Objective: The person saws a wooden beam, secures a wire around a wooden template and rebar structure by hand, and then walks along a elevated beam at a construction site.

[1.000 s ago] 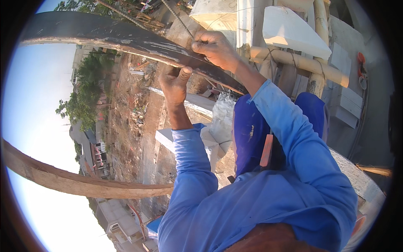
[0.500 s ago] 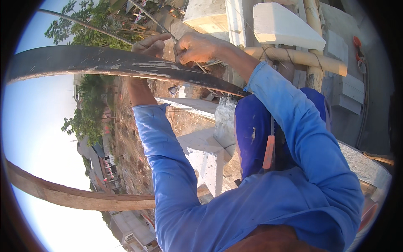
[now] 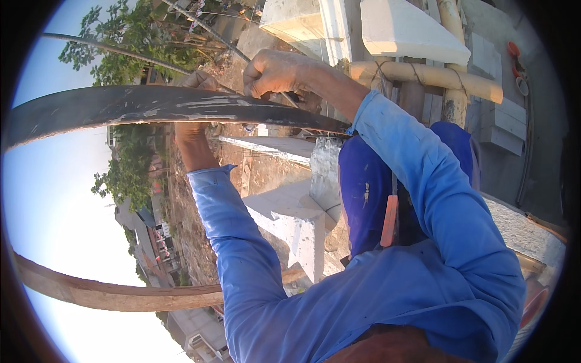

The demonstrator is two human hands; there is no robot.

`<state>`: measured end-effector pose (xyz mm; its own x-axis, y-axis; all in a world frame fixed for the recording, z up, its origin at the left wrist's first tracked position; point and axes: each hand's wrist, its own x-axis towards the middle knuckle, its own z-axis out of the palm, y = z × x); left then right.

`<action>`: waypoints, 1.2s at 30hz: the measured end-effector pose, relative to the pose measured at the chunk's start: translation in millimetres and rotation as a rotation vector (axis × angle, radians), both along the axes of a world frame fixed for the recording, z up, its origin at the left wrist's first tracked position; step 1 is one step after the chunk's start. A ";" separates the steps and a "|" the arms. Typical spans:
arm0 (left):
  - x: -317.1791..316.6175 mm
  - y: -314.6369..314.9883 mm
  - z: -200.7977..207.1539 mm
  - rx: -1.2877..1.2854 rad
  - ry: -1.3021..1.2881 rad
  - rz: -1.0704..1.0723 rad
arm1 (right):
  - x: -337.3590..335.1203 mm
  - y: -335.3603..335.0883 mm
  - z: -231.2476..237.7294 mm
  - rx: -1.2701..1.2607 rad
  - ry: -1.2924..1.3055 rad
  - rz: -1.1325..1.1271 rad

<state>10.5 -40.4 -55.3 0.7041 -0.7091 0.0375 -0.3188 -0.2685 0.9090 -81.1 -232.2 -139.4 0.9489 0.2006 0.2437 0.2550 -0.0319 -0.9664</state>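
Note:
A dark wooden beam [image 3: 151, 104] with pale scuffs crosses in front of me. My left hand [image 3: 201, 80] reaches behind it, fingers curled above its upper edge, the palm hidden by the wood. My right hand [image 3: 275, 71] is closed in a fist just over the beam, right of my left hand. What either hand grips, if anything, cannot be made out. Close by both hands run ribbed steel bars, one slanting down toward my right hand [image 3: 209, 33] and another coming from the far left [image 3: 115, 51].
A lower wooden beam [image 3: 133, 296] spans the left side. Bamboo poles [image 3: 423, 77] are tied with wire at the upper right, near white blocks [image 3: 411, 30]. A tool with an orange handle [image 3: 389, 221] lies by my legs. Rubble-strewn ground shows far below.
My left hand has shifted slightly left and lower behind the beam, and its outstretched finger has curled in. My right hand has moved a little left, still closed.

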 end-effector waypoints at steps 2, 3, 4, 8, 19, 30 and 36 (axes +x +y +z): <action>0.0 14.0 -4.4 -0.083 0.003 -0.063 | -1.2 3.8 -1.1 0.031 0.012 -0.019; 3.1 22.0 -10.0 -0.152 0.042 -0.015 | -2.5 4.9 -0.6 0.057 0.027 -0.004; 6.7 31.5 -17.7 -0.221 0.080 0.034 | -4.4 5.8 -0.2 0.082 0.042 0.011; 13.5 42.0 -32.6 -0.314 0.092 0.137 | -4.7 10.5 -7.2 0.217 0.057 -0.006; 8.5 49.2 -57.1 -0.317 0.240 0.177 | 2.6 33.7 -29.7 0.600 0.161 0.066; -11.4 23.8 -73.9 -0.507 0.392 0.406 | 0.1 28.7 -33.2 0.793 0.260 0.251; -8.2 31.5 -69.0 -0.529 0.300 0.381 | 1.6 29.5 -33.7 0.807 0.274 0.285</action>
